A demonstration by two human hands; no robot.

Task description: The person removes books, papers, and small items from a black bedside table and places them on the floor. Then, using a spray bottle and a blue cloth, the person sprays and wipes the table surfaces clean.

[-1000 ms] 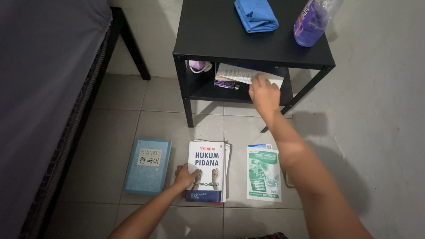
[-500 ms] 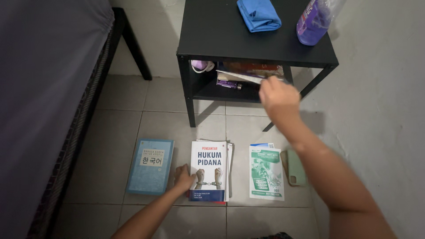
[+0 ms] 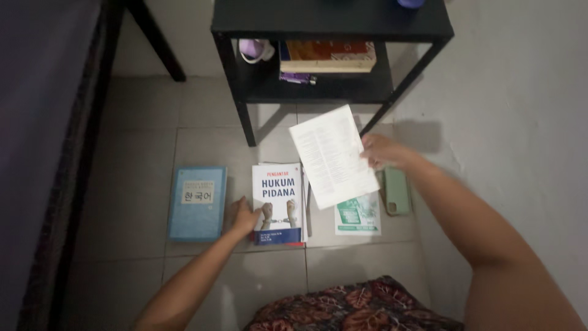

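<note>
My right hand (image 3: 381,151) holds a white printed sheet of paper (image 3: 332,156) by its right edge, above the floor in front of the black side table (image 3: 331,21). The sheet hangs over a green leaflet (image 3: 358,216) on the tiles. My left hand (image 3: 244,216) rests on the lower left corner of a white and blue book (image 3: 277,202), which lies on a small stack. A light blue book (image 3: 197,203) lies to its left.
A green phone (image 3: 396,190) lies on the tiles right of the leaflet. On the table's lower shelf sit stacked books (image 3: 327,56), a pale mug (image 3: 256,49) and a small purple item (image 3: 297,78). A dark bed (image 3: 37,122) is at left, a wall at right, patterned fabric (image 3: 349,306) below.
My right hand pulled the white sheet out of the table's lower shelf and brought it down over the leaflet. The view tilted downward. My left hand stayed on the book.
</note>
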